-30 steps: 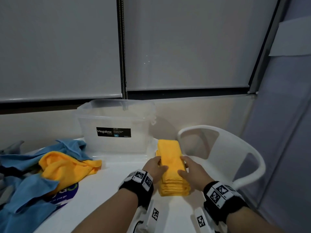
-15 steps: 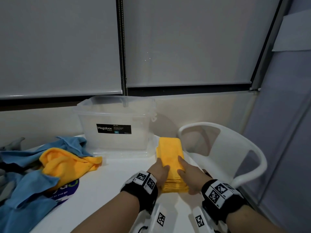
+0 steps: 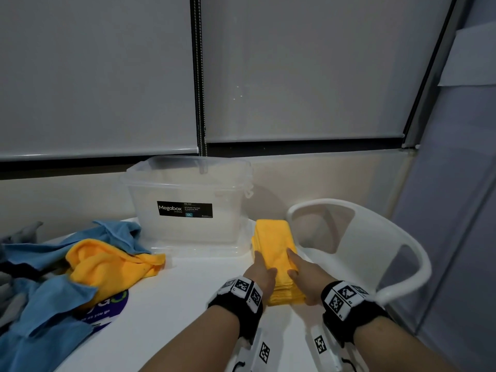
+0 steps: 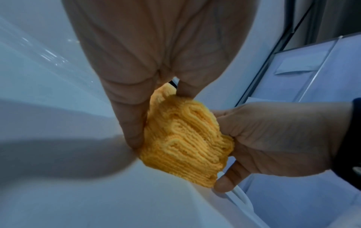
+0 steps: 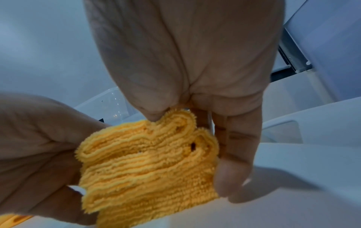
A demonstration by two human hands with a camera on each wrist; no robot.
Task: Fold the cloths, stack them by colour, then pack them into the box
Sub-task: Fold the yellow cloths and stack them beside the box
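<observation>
Head view, grip: left hand point(image 3: 261, 272) and right hand point(image 3: 304, 275) clamp the stack of folded yellow cloths point(image 3: 276, 245) from either side, thumbs on top, fingers down the flanks.
Head view, stack: on the white table point(image 3: 171, 318), near end between the palms, far end beyond the fingertips.
Head view, box: clear box point(image 3: 188, 202) beyond and left of the grip, just beside the stack.
Head view, loose pile: crumpled yellow cloth point(image 3: 107, 261) and blue cloths point(image 3: 40, 304) well left of the grip.
Head view, chair: white chair point(image 3: 375, 251) right of the grip.
Left wrist view: left hand point(image 4: 156, 61) pinches the stack point(image 4: 187, 141); right hand point(image 4: 273, 138) holds the opposite side.
Right wrist view: right hand point(image 5: 195, 69) grips the stack point(image 5: 148, 166), layered edges showing; left hand point(image 5: 39, 146) opposite.
</observation>
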